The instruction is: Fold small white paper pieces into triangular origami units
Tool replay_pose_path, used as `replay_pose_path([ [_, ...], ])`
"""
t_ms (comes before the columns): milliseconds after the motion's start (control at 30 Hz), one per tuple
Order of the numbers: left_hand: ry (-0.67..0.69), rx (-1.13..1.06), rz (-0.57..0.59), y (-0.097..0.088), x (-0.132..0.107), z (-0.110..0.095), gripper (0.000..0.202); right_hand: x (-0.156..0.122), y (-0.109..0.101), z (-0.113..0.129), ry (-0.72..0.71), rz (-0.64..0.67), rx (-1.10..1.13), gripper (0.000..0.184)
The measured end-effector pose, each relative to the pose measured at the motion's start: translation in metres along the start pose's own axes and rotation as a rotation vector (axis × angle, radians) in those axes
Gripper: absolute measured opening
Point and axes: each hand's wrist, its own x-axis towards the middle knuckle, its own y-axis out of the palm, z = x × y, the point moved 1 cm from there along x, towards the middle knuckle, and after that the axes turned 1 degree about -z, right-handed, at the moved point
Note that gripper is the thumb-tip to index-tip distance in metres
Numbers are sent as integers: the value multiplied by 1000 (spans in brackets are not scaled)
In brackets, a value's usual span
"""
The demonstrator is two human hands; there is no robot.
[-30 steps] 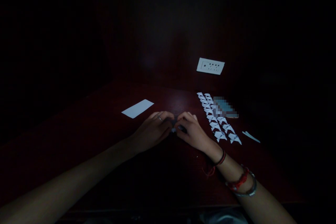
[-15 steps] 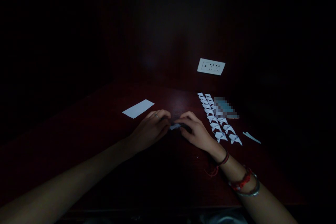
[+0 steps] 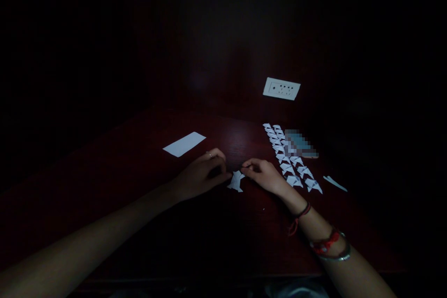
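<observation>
A small white origami frog [image 3: 236, 181], folded from paper with pointed legs, lies on the dark red table [image 3: 139, 158] between my hands. My right hand [image 3: 262, 174] pinches its upper right leg between thumb and forefinger. On its other side is my left hand [image 3: 202, 174], fingers bent and apart from the thumb. That thumb's tip comes close to the frog's left edge; whether it touches I cannot tell. To the right, several similar origami frogs [image 3: 293, 181] sit in two columns running away from me.
A blank white paper strip [image 3: 184, 144] lies beyond my left hand. A pixelated phone-like object [image 3: 303, 144] rests beside the frog columns, with thin pale strips [image 3: 335, 183] nearer me. A socket plate [image 3: 281, 89] is on the back wall. The surroundings are very dark.
My hands have drawn apart and lowered a little, bringing the origami frog into full view between them. Before, fingers covered most of it. My left hand's grasp has loosened.
</observation>
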Motion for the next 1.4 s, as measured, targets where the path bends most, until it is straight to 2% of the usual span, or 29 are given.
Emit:
replay_pose_path([
  [67, -59, 47, -36, -5, 2, 6, 14, -1, 1, 1, 13, 4, 13, 25],
  [167, -79, 49, 36, -4, 3, 10, 12, -2, 3, 2, 3, 35, 48, 32],
  [300, -73, -26, 113, 5, 2, 9, 15, 1, 8, -2, -18, 13, 122, 31],
  [433, -115, -75, 113, 12, 2, 8, 21, 3, 13, 0, -34, -8, 202, 30],
  [533, -135, -94, 102, 12, 3, 8, 16, 1, 14, 7, -99, -37, 252, 27],
  [667, -81, -61, -7, 9, 4, 8, 6, -3, 7, 15, -230, -65, 251, 26],
  [733, -18, 5, -64, 5, 4, 11, 7, -4, 3, 16, -273, -23, 251, 31],
  [800, 60, 49, -37, 2, 3, 19, 9, -4, -1, 13, -283, 54, 257, 34],
  [867, 127, 50, 34, -2, 2, 30, 14, -3, -3, 8, -284, 97, 217, 28],
  [933, 126, 86, 88, -6, 2, 41, 23, -2, -4, 5, -316, 90, 106, 23],
  [1067, 21, 154, 16, -15, 4, 57, 29, -3, 0, 8, -435, 93, -68, 25],
  [1233, -31, 180, 19, -13, 6, 55, 25, -4, 6, 20, -537, 170, -137, 23],
  [1400, 0, 173, 59, -7, 5, 53, 24, -3, 8, 25, -518, 170, -230, 12],
])
